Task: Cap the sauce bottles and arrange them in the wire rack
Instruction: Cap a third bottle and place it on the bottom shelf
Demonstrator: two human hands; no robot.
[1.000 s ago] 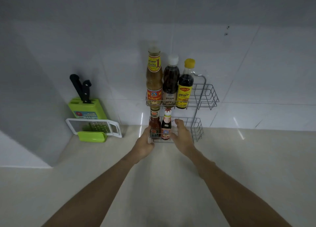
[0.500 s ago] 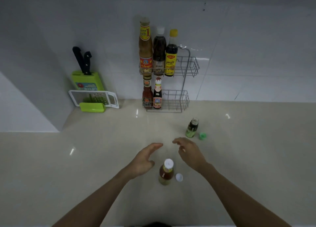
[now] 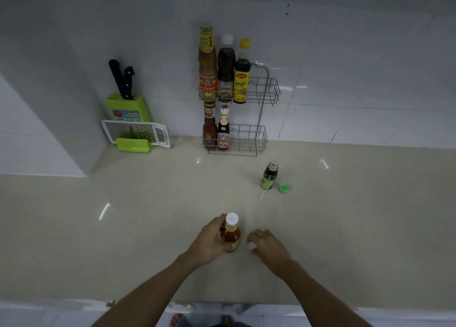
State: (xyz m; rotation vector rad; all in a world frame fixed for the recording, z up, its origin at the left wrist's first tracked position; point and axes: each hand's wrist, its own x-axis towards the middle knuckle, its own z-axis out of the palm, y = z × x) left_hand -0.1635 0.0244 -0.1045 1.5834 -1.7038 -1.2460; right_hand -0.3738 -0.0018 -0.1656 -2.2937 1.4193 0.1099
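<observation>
1. A person stands at a pale kitchen counter (image 3: 123,228), the left hand (image 3: 209,241) wrapped around the body of an orange sauce bottle (image 3: 231,233) that stands upright near the front edge, its white neck uncapped so far as can be judged.

2. The right hand (image 3: 267,245) is lowered to the counter just right of that bottle, fingers curled over a small white cap (image 3: 251,245); whether they have pinched it cannot be told, as only a sliver of the cap shows.

3. The relation that matters: the cap lies low and to the right of the bottle, while the bottle's long axis runs straight up. The right hand is the nearer to the cap, and the cap would have to go up and leftward to meet the neck that the left hand steadies.

4. Farther back and to the right, a small green bottle (image 3: 269,175) stands open on the counter with its green cap (image 3: 284,187) just beside it, well apart from both hands.

5. Against the tiled wall, the wire rack (image 3: 267,92) holds three tall capped bottles on its upper shelf and two shorter ones below, all crowded to the left, with bare wire to the right on both tiers.

6. A green knife block (image 3: 128,107) and a grater (image 3: 138,135) sit left of the rack.
</observation>
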